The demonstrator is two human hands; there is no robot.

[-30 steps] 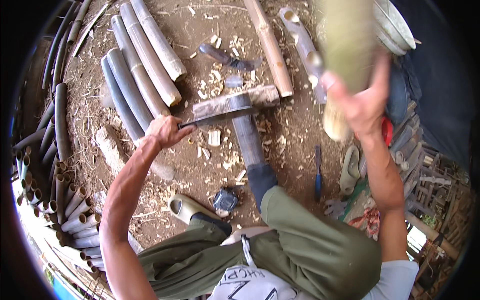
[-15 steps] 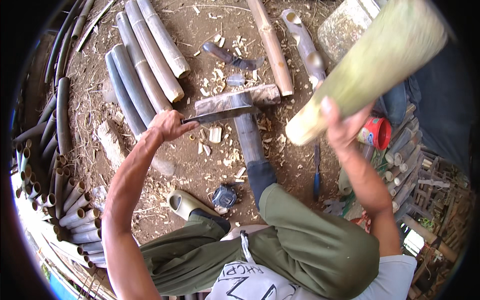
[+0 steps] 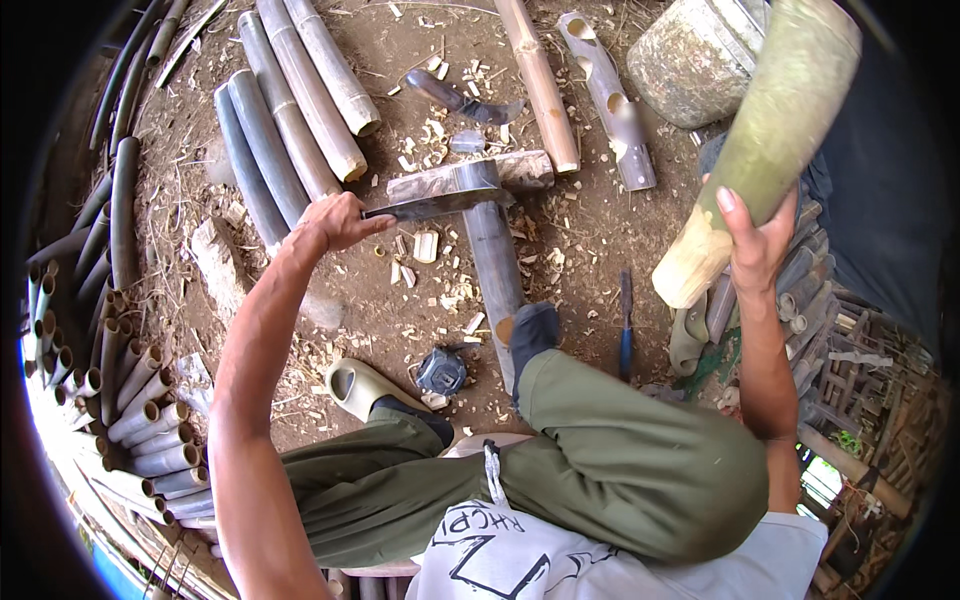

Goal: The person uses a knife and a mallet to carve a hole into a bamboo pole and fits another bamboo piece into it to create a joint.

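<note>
My left hand point(image 3: 338, 220) is closed around the handle of a machete point(image 3: 440, 206). Its dark blade lies across a grey bamboo tube point(image 3: 492, 262), near the tube's far end. That end rests on a short wooden log point(image 3: 525, 170), and my socked foot point(image 3: 535, 335) presses on the near part, beside a round cut hole. In my right hand point(image 3: 760, 240) is a thick greenish wooden club point(image 3: 785, 110), raised and tilted to the right. My fingers wrap it just above its pale, whittled lower end.
Several bamboo tubes point(image 3: 300, 100) lie at the far left. Beyond the log are a curved knife point(image 3: 465, 103) and a tube with cut holes point(image 3: 612, 105). A chisel with a blue handle point(image 3: 626, 325), a tape measure point(image 3: 441, 371) and a bucket point(image 3: 690, 65) stand around. Wood chips litter the ground.
My right hand has swung the club to the right and more upright, away from the blade. The machete stays across the tube. My foot has shifted slightly, and a hole now shows beside it.
</note>
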